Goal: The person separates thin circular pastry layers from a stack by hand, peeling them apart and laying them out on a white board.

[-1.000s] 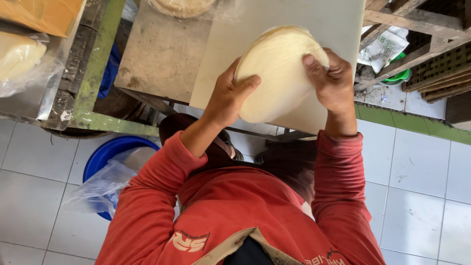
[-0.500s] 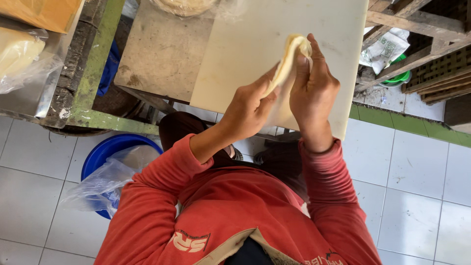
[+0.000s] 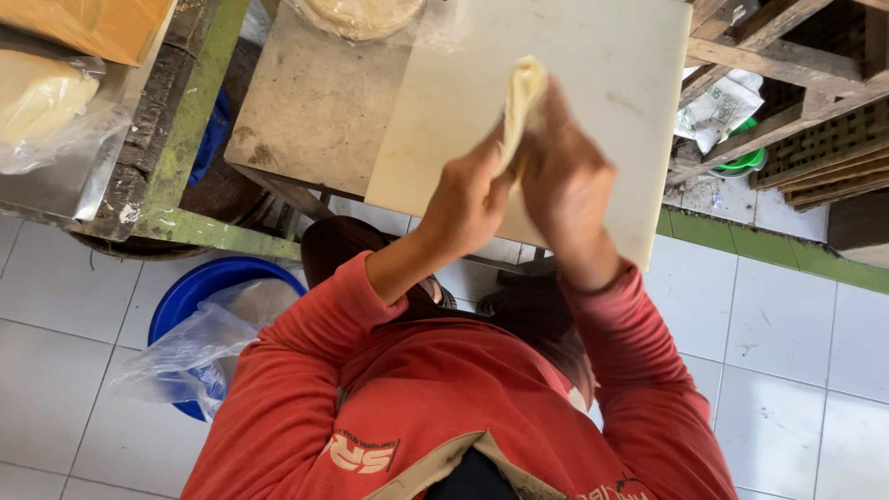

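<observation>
A thin pale dough sheet (image 3: pixel 520 97) stands on edge between my palms above a white cutting board (image 3: pixel 602 56). My left hand (image 3: pixel 472 199) presses it from the left and my right hand (image 3: pixel 563 181) from the right, so only its top edge shows. Both arms wear red sleeves. The board rests on a worn grey table (image 3: pixel 315 102).
A round stack of dough in clear plastic (image 3: pixel 363 14) lies at the table's far edge. A blue bucket with a plastic bag (image 3: pixel 199 324) stands on the tiled floor at left. A metal tray with bagged dough (image 3: pixel 42 102) is far left; wooden crates (image 3: pixel 796 120) are right.
The dough sheet was held flat and face-on, then turned edge-on. My palms have now closed together on it and moved slightly left.
</observation>
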